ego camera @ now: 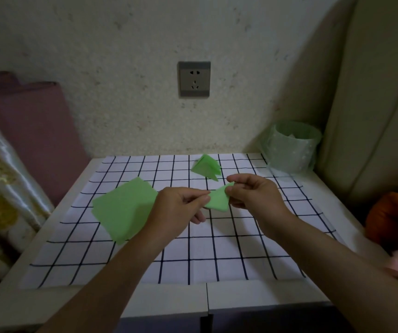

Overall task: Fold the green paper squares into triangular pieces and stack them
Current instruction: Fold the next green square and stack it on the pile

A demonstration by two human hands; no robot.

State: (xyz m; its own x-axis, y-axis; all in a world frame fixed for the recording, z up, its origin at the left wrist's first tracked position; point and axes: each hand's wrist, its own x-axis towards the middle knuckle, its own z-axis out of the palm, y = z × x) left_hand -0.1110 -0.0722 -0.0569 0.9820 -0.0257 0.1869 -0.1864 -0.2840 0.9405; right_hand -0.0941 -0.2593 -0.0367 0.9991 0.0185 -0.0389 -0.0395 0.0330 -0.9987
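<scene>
Our forearms come in from the bottom edge, crossing the white table [169, 299] and its checked cloth [193, 260]. Both hands meet above the middle of the cloth with one folded green piece [217, 200] between them, lifted off the surface.

Our left hand [178, 207] pinches the piece's left end between thumb and forefinger, the other fingers curled beneath. Our right hand [253, 193] pinches its upper right corner in the same way. The piece's long axis runs from hand to hand, rising a little toward the right. We cannot tell how many folds it already has.

Flat squares [123, 210] lie in a loose stack to the left, their right edge hidden behind our left hand. Finished triangles [206, 168] sit in a small pile farther back on the cloth, just beyond our right hand and apart from the held piece.

We judge the fold to be nearly finished, with stacking to come. That move turns on one relation: the pile lies away from us and slightly left of the right fingers. So the right hand is nearer to carry the piece there, and the left is nearer the squares.

A bin [291, 145] lined in green stands at the far right corner, and a socket [194, 79] is on the wall.
</scene>
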